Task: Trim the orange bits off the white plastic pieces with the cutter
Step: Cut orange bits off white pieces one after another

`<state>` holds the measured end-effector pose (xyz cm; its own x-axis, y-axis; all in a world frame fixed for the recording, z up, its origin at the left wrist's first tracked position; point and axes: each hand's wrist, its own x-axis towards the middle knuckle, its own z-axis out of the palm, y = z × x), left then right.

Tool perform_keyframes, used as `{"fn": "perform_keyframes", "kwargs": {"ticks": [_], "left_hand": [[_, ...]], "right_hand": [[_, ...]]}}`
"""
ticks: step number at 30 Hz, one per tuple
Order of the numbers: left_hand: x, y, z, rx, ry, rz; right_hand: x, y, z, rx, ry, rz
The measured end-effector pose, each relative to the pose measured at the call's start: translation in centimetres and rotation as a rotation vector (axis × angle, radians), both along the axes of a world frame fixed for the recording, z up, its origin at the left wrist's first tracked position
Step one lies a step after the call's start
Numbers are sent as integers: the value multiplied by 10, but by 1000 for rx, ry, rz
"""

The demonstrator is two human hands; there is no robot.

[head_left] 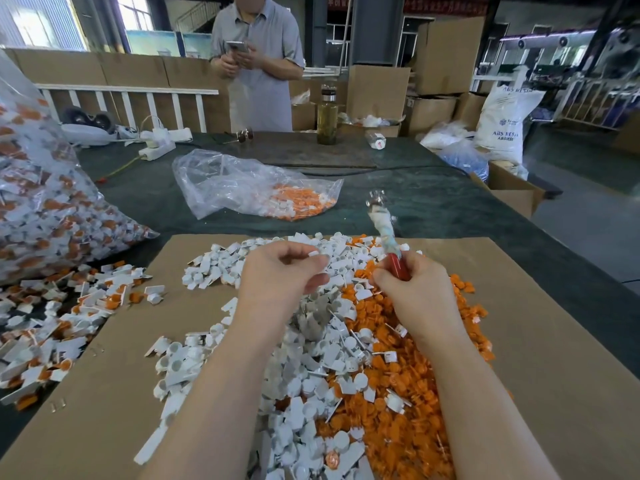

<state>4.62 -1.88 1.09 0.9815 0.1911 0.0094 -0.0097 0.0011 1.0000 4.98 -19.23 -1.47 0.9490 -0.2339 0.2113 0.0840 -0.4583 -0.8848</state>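
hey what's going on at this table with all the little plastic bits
A person is sorting and trimming small plastic parts over a cardboard sheet. Their right hand grips a red-handled cutter, its blurred tip pointing up and away. The left hand pinches a small white piece in its fingers. Below the hands lie a white pile and an orange pile. Bags of untrimmed parts sit to the left.

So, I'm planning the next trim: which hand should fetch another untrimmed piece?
Left. The left hand pinches only a small white plastic piece; the right hand grips the red-handled cutter.
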Motion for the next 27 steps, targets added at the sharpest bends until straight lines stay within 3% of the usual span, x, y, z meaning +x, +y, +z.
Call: {"fn": "perform_keyframes", "kwargs": {"ticks": [6, 14, 27], "left_hand": [[-6, -18, -1, -62, -13, 6], [-8, -21, -1, -42, -55, 6], [-12, -30, -1, 291, -239, 42]], "right_hand": [[-7, 11, 5, 75, -172, 74], [-11, 22, 6, -102, -333, 17], [-10, 26, 2, -156, -366, -41]]}}
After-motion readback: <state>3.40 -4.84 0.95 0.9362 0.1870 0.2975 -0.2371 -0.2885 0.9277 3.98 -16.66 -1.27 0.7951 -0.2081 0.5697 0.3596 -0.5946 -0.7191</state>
